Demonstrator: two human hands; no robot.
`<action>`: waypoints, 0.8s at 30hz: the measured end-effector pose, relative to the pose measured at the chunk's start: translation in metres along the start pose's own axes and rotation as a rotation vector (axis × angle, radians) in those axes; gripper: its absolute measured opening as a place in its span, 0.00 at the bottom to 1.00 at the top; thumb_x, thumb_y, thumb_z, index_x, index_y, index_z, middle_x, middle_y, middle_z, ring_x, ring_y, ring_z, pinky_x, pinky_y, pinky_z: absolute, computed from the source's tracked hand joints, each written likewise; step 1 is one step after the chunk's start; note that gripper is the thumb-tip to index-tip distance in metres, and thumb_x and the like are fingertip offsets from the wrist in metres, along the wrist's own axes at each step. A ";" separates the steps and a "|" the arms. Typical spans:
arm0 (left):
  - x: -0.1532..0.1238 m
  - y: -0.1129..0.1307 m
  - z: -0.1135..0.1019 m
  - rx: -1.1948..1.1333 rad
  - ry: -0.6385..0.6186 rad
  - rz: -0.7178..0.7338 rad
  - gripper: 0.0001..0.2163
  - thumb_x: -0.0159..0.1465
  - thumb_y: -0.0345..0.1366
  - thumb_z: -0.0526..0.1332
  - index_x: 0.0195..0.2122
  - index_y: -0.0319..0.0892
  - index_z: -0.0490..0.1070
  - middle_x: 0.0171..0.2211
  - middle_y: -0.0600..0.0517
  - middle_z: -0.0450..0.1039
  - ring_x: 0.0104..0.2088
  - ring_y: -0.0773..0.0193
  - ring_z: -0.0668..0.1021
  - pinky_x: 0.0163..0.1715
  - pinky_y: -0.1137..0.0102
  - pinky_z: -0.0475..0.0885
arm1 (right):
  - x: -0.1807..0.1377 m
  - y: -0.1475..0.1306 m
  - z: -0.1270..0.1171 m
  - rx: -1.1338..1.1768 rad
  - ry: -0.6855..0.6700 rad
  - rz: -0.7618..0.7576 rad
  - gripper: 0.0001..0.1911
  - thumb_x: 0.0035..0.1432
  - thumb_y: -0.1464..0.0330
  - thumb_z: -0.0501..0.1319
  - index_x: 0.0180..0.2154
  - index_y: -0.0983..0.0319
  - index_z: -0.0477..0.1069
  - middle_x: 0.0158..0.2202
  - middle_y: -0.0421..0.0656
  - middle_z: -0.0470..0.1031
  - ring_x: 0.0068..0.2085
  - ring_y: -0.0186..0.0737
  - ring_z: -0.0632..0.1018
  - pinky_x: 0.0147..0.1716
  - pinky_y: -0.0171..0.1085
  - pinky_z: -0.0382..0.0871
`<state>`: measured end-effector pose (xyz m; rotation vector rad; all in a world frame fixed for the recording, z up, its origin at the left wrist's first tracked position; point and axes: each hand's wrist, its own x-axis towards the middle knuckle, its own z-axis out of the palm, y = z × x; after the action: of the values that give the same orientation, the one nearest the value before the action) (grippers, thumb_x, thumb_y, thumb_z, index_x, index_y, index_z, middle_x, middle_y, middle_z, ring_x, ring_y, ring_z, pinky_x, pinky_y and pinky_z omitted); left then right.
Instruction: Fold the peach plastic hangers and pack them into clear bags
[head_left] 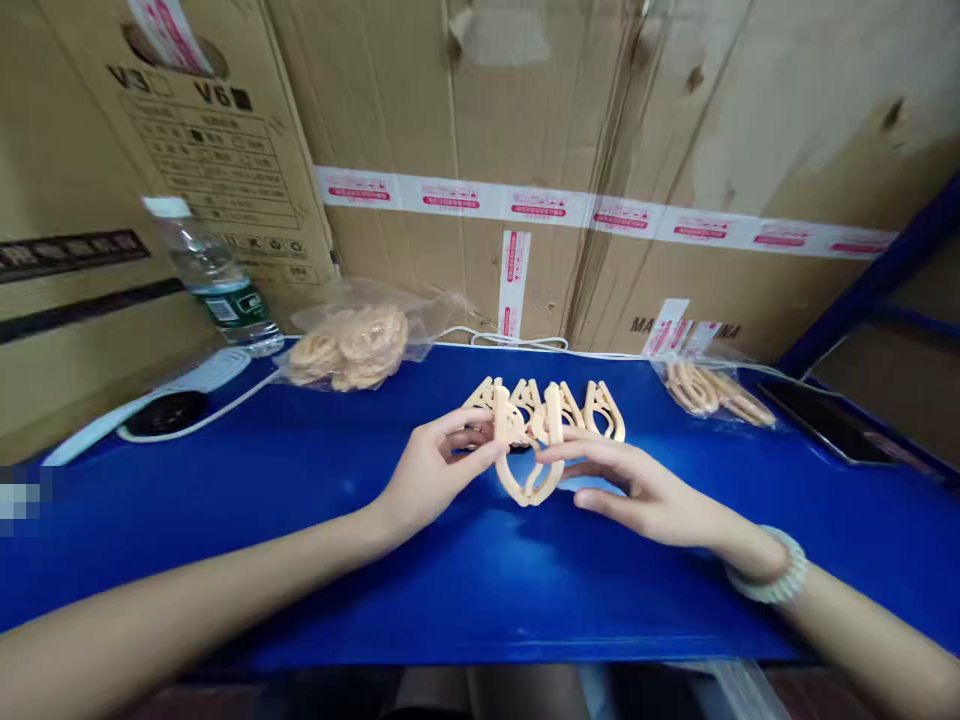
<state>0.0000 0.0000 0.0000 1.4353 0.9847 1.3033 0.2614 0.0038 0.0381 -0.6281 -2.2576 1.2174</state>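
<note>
A beige plastic folding hanger [553, 470] is held upright above the blue tabletop, its two arms folded up into a narrow U. My left hand [442, 455] pinches its left arm between thumb and fingers. At the hanger's right arm, the fingers of my right hand [637, 480] lie against it, one in front and another seeming to pass behind; the thumb is apart from it. Just behind stand several similar folded hangers [604, 410] in a row, partly covered by the held one and my hands.
A clear bag of beige parts [360, 350] and a water bottle [225, 290] stand back left, near a black round object [171, 410]. Back right are bagged hangers [705, 388] and a dark flat device [825, 422]. Cardboard boxes [420, 270] wall the back; a white cable [517, 343] runs along it.
</note>
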 end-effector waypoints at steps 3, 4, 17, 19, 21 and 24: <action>-0.001 -0.002 0.004 0.022 -0.007 0.028 0.11 0.57 0.37 0.71 0.40 0.40 0.77 0.36 0.50 0.81 0.37 0.63 0.82 0.39 0.71 0.78 | 0.001 -0.006 0.004 0.004 -0.035 0.034 0.19 0.69 0.66 0.59 0.60 0.56 0.69 0.61 0.47 0.71 0.55 0.41 0.77 0.57 0.45 0.72; -0.001 -0.003 0.005 0.030 -0.007 0.039 0.10 0.57 0.36 0.71 0.38 0.41 0.77 0.35 0.51 0.80 0.37 0.63 0.82 0.38 0.71 0.78 | 0.001 -0.008 0.004 0.010 -0.045 0.045 0.19 0.69 0.65 0.59 0.60 0.56 0.69 0.61 0.47 0.71 0.55 0.41 0.77 0.57 0.45 0.72; -0.010 0.004 0.005 0.221 -0.116 0.322 0.10 0.66 0.32 0.63 0.47 0.46 0.79 0.48 0.49 0.76 0.49 0.62 0.80 0.45 0.72 0.80 | 0.001 -0.013 -0.014 0.148 -0.049 0.129 0.24 0.66 0.61 0.63 0.62 0.55 0.70 0.57 0.49 0.74 0.52 0.44 0.78 0.50 0.43 0.74; -0.011 0.006 0.004 0.252 -0.129 0.357 0.11 0.67 0.30 0.62 0.49 0.46 0.78 0.49 0.48 0.75 0.50 0.61 0.80 0.44 0.72 0.80 | -0.004 -0.011 -0.034 0.146 0.076 0.143 0.23 0.64 0.60 0.66 0.59 0.56 0.74 0.55 0.48 0.77 0.51 0.45 0.79 0.50 0.44 0.74; -0.011 0.006 0.002 0.275 -0.129 0.364 0.11 0.67 0.29 0.61 0.48 0.46 0.78 0.49 0.48 0.75 0.48 0.61 0.80 0.43 0.73 0.81 | -0.011 -0.007 -0.059 0.066 0.284 0.160 0.20 0.61 0.58 0.67 0.53 0.56 0.78 0.48 0.46 0.80 0.46 0.45 0.80 0.48 0.43 0.74; -0.010 0.004 -0.001 0.299 -0.120 0.356 0.10 0.67 0.30 0.61 0.47 0.45 0.78 0.48 0.48 0.75 0.47 0.61 0.80 0.41 0.72 0.81 | -0.021 0.005 -0.096 -0.163 0.515 0.267 0.19 0.58 0.54 0.68 0.47 0.57 0.80 0.43 0.45 0.81 0.40 0.44 0.80 0.42 0.42 0.74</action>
<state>-0.0023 -0.0104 0.0016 1.9652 0.8982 1.3392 0.3381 0.0538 0.0753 -1.1858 -1.8827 0.8574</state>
